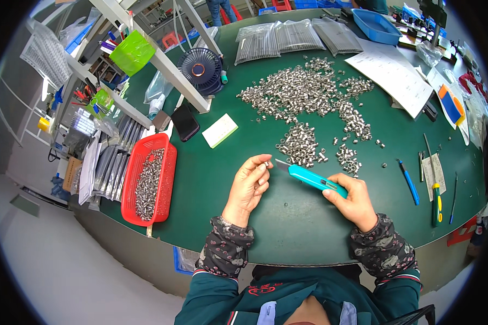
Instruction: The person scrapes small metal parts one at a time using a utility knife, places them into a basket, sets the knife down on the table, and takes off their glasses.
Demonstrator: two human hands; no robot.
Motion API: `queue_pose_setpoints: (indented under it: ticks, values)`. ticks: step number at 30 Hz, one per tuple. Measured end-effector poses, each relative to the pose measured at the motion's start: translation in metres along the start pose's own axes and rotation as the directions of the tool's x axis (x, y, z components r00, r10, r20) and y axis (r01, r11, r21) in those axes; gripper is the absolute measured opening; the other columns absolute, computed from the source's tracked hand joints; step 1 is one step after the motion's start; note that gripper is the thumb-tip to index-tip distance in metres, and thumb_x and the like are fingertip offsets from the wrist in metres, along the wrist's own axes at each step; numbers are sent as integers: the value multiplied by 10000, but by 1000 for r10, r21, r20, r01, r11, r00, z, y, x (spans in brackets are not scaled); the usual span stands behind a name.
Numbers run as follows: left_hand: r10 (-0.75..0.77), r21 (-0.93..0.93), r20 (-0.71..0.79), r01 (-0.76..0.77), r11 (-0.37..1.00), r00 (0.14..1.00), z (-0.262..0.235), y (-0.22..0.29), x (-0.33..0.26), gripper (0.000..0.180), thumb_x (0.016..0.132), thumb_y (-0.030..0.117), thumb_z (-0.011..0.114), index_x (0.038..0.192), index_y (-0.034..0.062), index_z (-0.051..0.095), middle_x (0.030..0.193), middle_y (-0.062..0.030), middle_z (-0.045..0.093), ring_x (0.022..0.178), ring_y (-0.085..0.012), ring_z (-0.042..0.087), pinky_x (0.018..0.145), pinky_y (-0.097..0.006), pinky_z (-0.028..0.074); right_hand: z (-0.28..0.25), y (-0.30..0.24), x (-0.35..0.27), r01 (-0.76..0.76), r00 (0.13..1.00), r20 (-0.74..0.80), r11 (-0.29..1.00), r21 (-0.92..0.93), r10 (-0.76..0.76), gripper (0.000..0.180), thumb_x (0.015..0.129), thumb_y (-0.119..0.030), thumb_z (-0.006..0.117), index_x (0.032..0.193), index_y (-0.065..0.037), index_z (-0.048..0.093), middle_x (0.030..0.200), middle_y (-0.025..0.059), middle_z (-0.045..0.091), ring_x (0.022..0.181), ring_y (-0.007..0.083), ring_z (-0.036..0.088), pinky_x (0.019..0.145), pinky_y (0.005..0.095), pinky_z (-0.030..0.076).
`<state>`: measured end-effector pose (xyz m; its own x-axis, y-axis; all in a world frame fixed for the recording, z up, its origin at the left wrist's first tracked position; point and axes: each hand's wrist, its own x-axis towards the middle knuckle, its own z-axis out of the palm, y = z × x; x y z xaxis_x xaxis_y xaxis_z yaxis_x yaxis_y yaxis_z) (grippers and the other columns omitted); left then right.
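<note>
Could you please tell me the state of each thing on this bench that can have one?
Left hand: pinching a small metal part at its fingertips.
Right hand: gripping the teal utility knife.
Teal utility knife: blade extended, pointing toward the part.
Red basket: partly filled with metal parts.
Small fan: tilted; running or not, cannot tell.
Phone: screen dark.

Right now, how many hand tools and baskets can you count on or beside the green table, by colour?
Teal utility knife, in the right hand: 1
Blue pen-like tool: 1
Green-and-yellow-handled screwdriver: 1
Red mesh basket of metal parts: 1
Blue tray: 1
Total: 5
The left hand pinches one small metal part.
</note>
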<state>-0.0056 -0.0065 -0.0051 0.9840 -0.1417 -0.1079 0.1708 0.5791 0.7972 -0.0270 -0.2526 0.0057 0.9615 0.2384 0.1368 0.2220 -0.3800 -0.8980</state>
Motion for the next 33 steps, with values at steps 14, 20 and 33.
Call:
queue_pose_setpoints:
  ticks: [14, 20, 33]
  values:
    - [58, 152, 36, -63, 986, 998, -2, -4, 1, 136, 854, 24, 516, 989, 30, 503, 889, -50, 543, 553, -21, 378, 385, -126, 275, 5, 3, -1, -13, 999, 36, 1000, -18, 14, 260, 722, -255, 663, 862, -41, 616, 695, 140, 606, 593, 268, 595, 542, 329, 449]
    - [70, 149, 26, -73, 986, 997, 0, -5, -1, 142, 855, 42, 529, 995, 18, 527, 875, -30, 531, 549, -19, 379, 387, -126, 272, 3, 1, -2, -35, 998, 57, 999, -26, 36, 262, 721, -256, 661, 864, -42, 617, 689, 141, 604, 595, 269, 596, 543, 331, 449]
    - [33, 122, 23, -36, 992, 999, -1, -6, -2, 125, 873, 110, 528, 948, 16, 560, 690, 21, 467, 523, -17, 345, 403, -143, 259, 2, 0, -2, -31, 996, 79, 998, -51, 35, 267, 731, -279, 650, 870, -53, 624, 699, 132, 607, 600, 278, 590, 548, 343, 445]
